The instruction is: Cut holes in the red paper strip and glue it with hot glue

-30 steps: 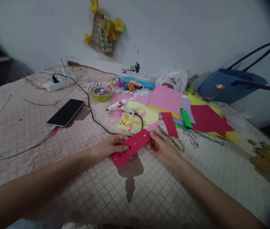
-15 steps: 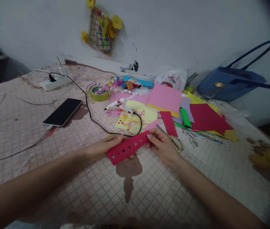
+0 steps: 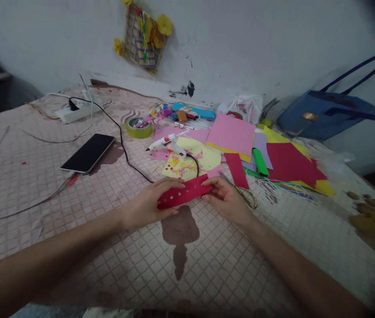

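Between my hands is a red paper strip (image 3: pixel 187 191) with a row of punched holes, held above the patterned tablecloth (image 3: pixel 214 256). My left hand (image 3: pixel 151 201) grips its left end, fingers along the upper edge and thumb at the lower edge. The right end is pinched in my right hand (image 3: pixel 223 194). Just beyond the strip, a white glue gun (image 3: pixel 167 143) lies by a pale yellow sheet (image 3: pixel 204 152) scattered with paper bits. Scissors with gold handles (image 3: pixel 249 196) rest beside my right hand, near another red strip (image 3: pixel 236 170).
A phone (image 3: pixel 88 153) on a cable lies left, before a power strip (image 3: pixel 74 112). Green tape (image 3: pixel 139 128), pink sheets (image 3: pixel 232 134), red paper (image 3: pixel 288 163), a green marker (image 3: pixel 260 162) and white strings (image 3: pixel 275 187) spread across the back. A blue bag (image 3: pixel 327 115) stands right.
My left hand has shifted its hold from behind the strip to around its left end, fingers now on top. The strip's left end has risen and looks slightly curved.
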The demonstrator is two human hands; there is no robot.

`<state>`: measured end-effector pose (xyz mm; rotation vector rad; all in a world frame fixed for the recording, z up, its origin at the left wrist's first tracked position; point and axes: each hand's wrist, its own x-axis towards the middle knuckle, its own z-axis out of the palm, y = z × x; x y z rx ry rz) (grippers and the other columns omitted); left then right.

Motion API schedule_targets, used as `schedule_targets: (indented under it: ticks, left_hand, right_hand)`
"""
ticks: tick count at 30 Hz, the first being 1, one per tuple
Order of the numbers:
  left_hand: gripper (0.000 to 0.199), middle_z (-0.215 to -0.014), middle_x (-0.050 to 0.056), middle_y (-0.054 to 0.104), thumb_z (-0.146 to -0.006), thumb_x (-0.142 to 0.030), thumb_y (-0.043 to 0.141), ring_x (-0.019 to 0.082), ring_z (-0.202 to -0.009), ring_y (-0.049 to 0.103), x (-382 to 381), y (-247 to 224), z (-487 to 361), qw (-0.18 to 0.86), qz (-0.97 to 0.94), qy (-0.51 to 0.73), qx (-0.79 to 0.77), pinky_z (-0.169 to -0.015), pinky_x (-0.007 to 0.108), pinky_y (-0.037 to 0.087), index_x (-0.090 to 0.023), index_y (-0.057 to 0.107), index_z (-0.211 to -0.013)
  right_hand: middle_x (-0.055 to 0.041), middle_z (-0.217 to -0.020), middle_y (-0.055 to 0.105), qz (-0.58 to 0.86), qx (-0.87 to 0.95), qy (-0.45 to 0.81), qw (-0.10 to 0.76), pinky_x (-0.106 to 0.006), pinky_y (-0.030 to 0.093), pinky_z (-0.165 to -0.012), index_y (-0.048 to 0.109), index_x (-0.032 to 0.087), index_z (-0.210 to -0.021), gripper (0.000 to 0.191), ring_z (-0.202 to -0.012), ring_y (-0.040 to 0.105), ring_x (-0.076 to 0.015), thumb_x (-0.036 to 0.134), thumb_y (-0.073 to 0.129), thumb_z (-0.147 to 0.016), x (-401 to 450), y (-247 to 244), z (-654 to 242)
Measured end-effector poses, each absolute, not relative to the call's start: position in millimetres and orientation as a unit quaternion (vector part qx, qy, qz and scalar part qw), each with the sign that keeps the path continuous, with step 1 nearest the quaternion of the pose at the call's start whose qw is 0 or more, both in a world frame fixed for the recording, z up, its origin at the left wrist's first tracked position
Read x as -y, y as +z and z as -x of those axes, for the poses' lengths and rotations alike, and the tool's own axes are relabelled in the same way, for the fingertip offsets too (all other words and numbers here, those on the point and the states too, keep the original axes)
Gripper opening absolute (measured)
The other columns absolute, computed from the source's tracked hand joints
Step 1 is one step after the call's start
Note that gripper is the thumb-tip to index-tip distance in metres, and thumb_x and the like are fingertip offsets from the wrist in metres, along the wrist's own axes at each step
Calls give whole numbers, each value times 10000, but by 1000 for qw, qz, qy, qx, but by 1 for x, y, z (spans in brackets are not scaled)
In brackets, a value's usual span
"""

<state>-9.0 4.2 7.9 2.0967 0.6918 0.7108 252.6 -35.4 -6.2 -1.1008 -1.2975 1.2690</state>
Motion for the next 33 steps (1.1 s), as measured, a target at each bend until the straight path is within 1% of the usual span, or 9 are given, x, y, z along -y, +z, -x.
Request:
schedule_targets:
  ticks: [4, 8, 12, 16, 20, 23, 25, 29, 33]
  left_hand:
    - [535, -1388, 73, 600, -856, -306, 759, 269, -1288, 553, -3, 8, 9, 391, -822, 282, -303, -1103, 399, 398, -259, 539, -1341]
    - [561, -1360, 78, 621, -824, -281, 777, 274, -1236, 592, -3, 10, 10, 405, -818, 270, -308, -1048, 384, 437, -242, 547, -1334]
    - [569, -1312, 61, 662, -789, -233, 790, 264, -1161, 638, -4, 10, 10, 437, -811, 252, -295, -1002, 365, 469, -255, 574, -1315]
    - [494, -1243, 74, 695, -809, -288, 787, 254, -1090, 666, -4, 10, 10, 475, -792, 243, -297, -948, 353, 493, -220, 615, -1268]
    - [375, -1189, 94, 717, -889, -358, 699, 237, -1061, 686, -4, 7, 9, 529, -758, 244, -293, -924, 353, 522, -184, 634, -1215]
    - [341, -1181, 100, 722, -883, -340, 691, 227, -1067, 693, -5, 2, 9, 567, -731, 246, -288, -918, 353, 536, -177, 635, -1177]
    - [333, -1158, 97, 728, -865, -334, 711, 221, -1057, 697, -6, -2, 8, 586, -717, 247, -287, -912, 350, 539, -176, 639, -1149]
    - [343, -1076, 84, 739, -840, -326, 742, 202, -992, 702, -9, -5, 8, 614, -692, 245, -290, -871, 333, 544, -171, 638, -1127]
    - [321, -997, 65, 743, -836, -334, 750, 178, -913, 700, -10, -4, 9, 641, -676, 228, -284, -803, 304, 545, -173, 645, -1094]
  right_hand:
    - [-13, -887, 714, 461, 550, 494, 490, -326, 536, -770, 657, 269, -1005, 309, -845, 676, -182, 307, 839, -759, 39, -5, -250]
    - [-18, -959, 697, 469, 564, 460, 500, -335, 524, -793, 672, 276, -1017, 309, -863, 661, -182, 295, 838, -757, 40, -3, -249]
    - [-29, -932, 670, 476, 578, 433, 502, -346, 498, -803, 709, 259, -850, 191, -891, 625, -204, 340, 845, -744, 39, -3, -248]
    - [-31, -858, 665, 482, 577, 443, 489, -329, 471, -746, 697, 236, -730, 206, -815, 604, -193, 383, 840, -746, 40, -6, -245]
    - [5, -766, 635, 486, 552, 477, 481, -286, 446, -633, 662, 237, -800, 245, -696, 569, -159, 416, 825, -760, 43, -10, -242]
    - [29, -789, 642, 485, 528, 504, 482, -267, 455, -609, 628, 268, -982, 347, -671, 575, -147, 423, 832, -749, 44, -13, -241]
    - [23, -820, 659, 485, 517, 520, 476, -267, 464, -615, 627, 270, -1048, 407, -680, 584, -147, 418, 841, -735, 44, -12, -240]
    - [7, -780, 661, 489, 511, 538, 459, -261, 438, -613, 694, 229, -910, 282, -669, 564, -141, 380, 846, -727, 46, -7, -238]
    - [13, -776, 665, 491, 503, 541, 462, -265, 423, -621, 700, 237, -872, 239, -666, 557, -141, 367, 839, -728, 50, -4, -234]
